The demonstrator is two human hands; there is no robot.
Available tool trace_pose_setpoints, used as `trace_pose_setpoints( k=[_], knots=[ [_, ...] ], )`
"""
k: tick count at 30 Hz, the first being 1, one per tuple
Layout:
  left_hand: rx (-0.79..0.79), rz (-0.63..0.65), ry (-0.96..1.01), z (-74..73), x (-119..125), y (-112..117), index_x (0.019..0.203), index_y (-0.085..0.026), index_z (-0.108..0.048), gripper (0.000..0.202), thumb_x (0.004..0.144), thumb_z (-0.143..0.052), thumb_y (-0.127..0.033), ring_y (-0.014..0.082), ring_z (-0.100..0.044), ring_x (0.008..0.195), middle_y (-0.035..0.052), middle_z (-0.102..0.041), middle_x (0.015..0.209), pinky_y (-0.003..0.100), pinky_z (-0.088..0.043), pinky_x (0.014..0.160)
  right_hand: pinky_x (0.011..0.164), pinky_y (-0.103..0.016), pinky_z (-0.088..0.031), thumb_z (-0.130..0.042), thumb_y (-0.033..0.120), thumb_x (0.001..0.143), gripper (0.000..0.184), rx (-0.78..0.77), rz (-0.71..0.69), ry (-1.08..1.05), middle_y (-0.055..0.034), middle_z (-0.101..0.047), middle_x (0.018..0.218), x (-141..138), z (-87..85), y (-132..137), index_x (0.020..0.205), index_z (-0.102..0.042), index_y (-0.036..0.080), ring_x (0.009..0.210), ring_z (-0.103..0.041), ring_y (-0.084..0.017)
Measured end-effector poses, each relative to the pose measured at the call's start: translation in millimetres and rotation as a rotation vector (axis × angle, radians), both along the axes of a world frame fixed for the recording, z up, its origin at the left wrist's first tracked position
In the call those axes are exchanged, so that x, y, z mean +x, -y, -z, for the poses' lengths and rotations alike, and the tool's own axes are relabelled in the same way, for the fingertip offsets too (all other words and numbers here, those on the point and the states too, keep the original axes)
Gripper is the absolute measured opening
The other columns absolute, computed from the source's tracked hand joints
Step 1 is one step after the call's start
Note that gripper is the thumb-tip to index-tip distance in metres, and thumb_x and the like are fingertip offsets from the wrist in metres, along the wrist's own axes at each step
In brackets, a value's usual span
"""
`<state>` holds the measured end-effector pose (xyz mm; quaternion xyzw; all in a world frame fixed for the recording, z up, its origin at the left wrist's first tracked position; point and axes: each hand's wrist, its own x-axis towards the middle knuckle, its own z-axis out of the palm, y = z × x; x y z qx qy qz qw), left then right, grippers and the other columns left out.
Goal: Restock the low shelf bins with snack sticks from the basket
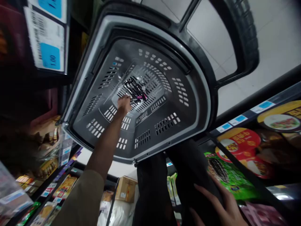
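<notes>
We look down into a dark grey shopping basket [162, 110]. Shiny black items [135, 88] (with a touch of pink) lie on its bottom. Our left hand [124, 103] is at their near left side; we cannot tell whether its fingers grip anything. Our right hand [219, 201], fingers spread, rests on our right leg [192, 166].

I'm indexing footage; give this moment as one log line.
left hand: in basket, by dark items | right hand: on leg
</notes>
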<state>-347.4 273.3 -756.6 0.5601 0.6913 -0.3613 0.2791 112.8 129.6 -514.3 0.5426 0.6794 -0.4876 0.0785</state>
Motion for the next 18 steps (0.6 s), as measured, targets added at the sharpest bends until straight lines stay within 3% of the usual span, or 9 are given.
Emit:
trace_pose_setpoints(
  k=[4,8,10,13,15,18],
  knots=[
    [-0.101,0.127,0.198,-26.5,6,8,0.127,-0.015,-0.068,0.044,0.083,-0.066,-0.012,0.0343,-0.056,0.130,0.0178,-0.062,0.135,0.045,-0.042,0.113,0.088,-0.051,-0.062,-0.070,0.049,0.084,0.045,-0.008,0.031,-0.029,-0.0090,-0.043,0.158,-10,-0.8,-4,0.127,-0.067,0.035,0.127,-0.060,-0.037],
    [-0.110,0.205,0.259,-38.2,21,10,0.130,-0.016,-0.067,0.043,0.087,-0.064,-0.012,0.0341,-0.050,0.136,0.0167,-0.061,0.139,0.047,-0.038,0.116,0.098,-0.052,-0.058,-0.065,0.047,0.089,0.038,-0.035,0.037,-0.043,-0.0094,-0.045,0.155,-18,-5.8,-8,0.125,-0.067,0.033,0.135,-0.055,-0.036],
    [-0.071,0.091,0.260,-44.0,34,12,0.133,-0.016,-0.066,0.041,0.091,-0.062,-0.015,0.0339,-0.053,0.135,0.0166,-0.058,0.142,0.045,-0.042,0.112,0.104,-0.053,-0.055,-0.064,0.046,0.090,0.038,-0.063,0.029,-0.038,-0.0102,-0.045,0.155,-19,-10.7,-8,0.125,-0.066,0.031,0.139,-0.051,-0.036],
    [0.064,-0.213,0.264,-65.1,58,19,0.145,-0.015,-0.056,0.046,0.099,-0.057,-0.022,0.0311,-0.060,0.128,0.0177,-0.057,0.144,0.039,-0.048,0.106,0.110,-0.053,-0.050,-0.063,0.046,0.092,0.038,-0.103,0.011,-0.027,-0.0113,-0.045,0.153,-21,-18.0,-4,0.125,-0.067,0.029,0.140,-0.048,-0.035],
    [0.160,-0.409,0.292,-92.9,78,25,0.150,-0.014,-0.049,0.050,0.102,-0.055,-0.026,0.0292,-0.064,0.124,0.0183,-0.064,0.137,0.037,-0.050,0.104,0.112,-0.051,-0.048,-0.061,0.046,0.093,0.037,-0.127,0.004,-0.014,-0.0117,-0.046,0.151,-23,-20.1,0,0.125,-0.067,0.027,0.138,-0.048,-0.033],
    [0.179,-0.689,0.392,-156.5,106,34,0.144,-0.016,-0.054,0.044,0.102,-0.057,-0.028,0.0259,-0.073,0.106,0.0143,-0.075,0.114,0.034,-0.055,0.092,0.110,-0.048,-0.048,-0.058,0.041,0.095,0.034,-0.197,-0.026,0.037,-0.0133,-0.052,0.144,-29,-16.0,-3,0.123,-0.068,0.024,0.132,-0.052,-0.032]
  ],
)
